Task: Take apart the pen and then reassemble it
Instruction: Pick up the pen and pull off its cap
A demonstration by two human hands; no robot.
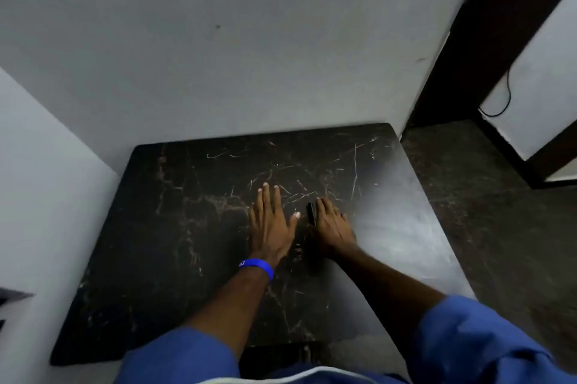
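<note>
A dark, scratched tabletop (193, 227) stands by a grey wall. A small black pen (311, 212) lies touching the right hand (332, 226), whose fingers curl over it. The left hand (271, 221) rests flat and open beside it, holding nothing.

A person's left hand (271, 223) lay flat, fingers spread, on a dark marble-patterned table (187, 227); a blue wristband (257, 268) circled its wrist. Just beside it, the right hand (332, 224) rested palm down, touching a dark pen (311, 212) at its inner edge. Blue sleeves (468, 340) covered both upper arms. A grey wall (218, 40) stood behind the table.
</note>
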